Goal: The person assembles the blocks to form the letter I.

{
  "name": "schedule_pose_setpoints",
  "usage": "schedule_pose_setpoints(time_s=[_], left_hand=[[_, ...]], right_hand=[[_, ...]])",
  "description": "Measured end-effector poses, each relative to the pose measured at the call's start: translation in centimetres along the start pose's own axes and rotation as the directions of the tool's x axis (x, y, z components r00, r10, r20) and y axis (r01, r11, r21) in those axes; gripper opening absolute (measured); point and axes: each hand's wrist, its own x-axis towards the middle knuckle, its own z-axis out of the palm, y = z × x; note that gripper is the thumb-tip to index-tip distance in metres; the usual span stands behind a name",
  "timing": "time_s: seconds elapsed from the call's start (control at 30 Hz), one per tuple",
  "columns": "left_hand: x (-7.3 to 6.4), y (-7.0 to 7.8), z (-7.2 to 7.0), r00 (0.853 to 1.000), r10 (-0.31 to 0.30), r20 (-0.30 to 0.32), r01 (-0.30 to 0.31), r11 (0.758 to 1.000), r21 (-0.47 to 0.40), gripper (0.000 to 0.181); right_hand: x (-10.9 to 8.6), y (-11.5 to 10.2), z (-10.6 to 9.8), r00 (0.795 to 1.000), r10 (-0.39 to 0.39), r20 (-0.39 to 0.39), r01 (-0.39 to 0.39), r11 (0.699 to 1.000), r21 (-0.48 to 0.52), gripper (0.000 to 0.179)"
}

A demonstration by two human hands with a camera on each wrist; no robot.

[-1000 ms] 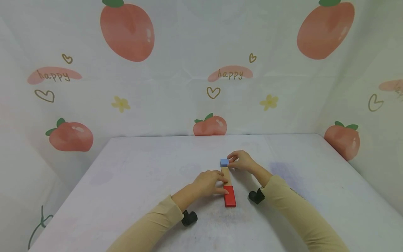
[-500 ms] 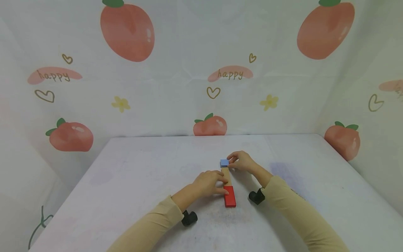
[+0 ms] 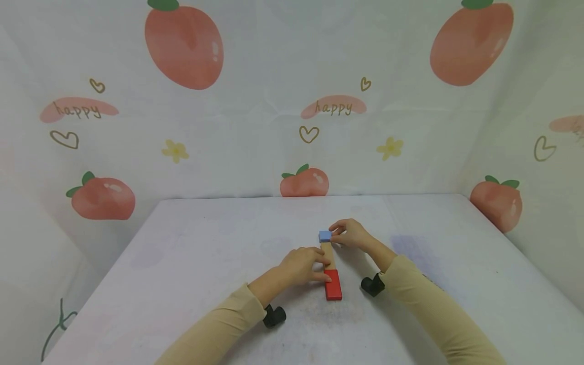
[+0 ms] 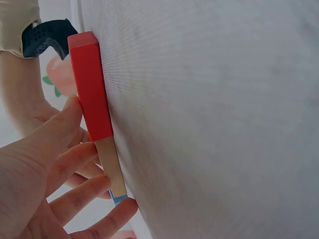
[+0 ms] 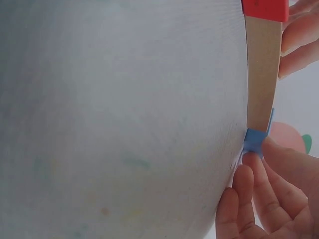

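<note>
Three blocks lie end to end on the white table: a red block (image 3: 334,292) nearest, a plain wooden block (image 3: 329,250) in the middle and a blue block (image 3: 325,236) farthest. My left hand (image 3: 298,265) is at their left side, its thumb touching the red block (image 4: 89,84) and its spread fingers along the plain wooden block (image 4: 112,167). At the right of the far end, my right hand (image 3: 351,233) pinches the blue block (image 5: 254,140) with thumb and fingertips. Its other fingers curl close to the table in the right wrist view.
A black device (image 3: 275,316) is strapped at the left wrist, and another black device (image 3: 372,285) at the right one; both hang low over the tabletop (image 3: 205,284). A peach-printed cloth (image 3: 255,111) stands behind the table's back edge.
Almost nothing differs: the blue block has edged slightly nearer, up against the wooden one, and my right hand has shifted a trace with it. My left hand stays in place.
</note>
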Motion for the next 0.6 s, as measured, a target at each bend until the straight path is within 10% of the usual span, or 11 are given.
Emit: schedule_pose_setpoints(time_s=[0.6], left_hand=[[0.13, -0.06, 0.0, 1.0, -0.019, 0.014, 0.019, 1.0, -0.004, 0.046]], right_hand=[[0.01, -0.13, 0.06, 1.0, 0.01, 0.0, -0.01, 1.0, -0.021, 0.028]])
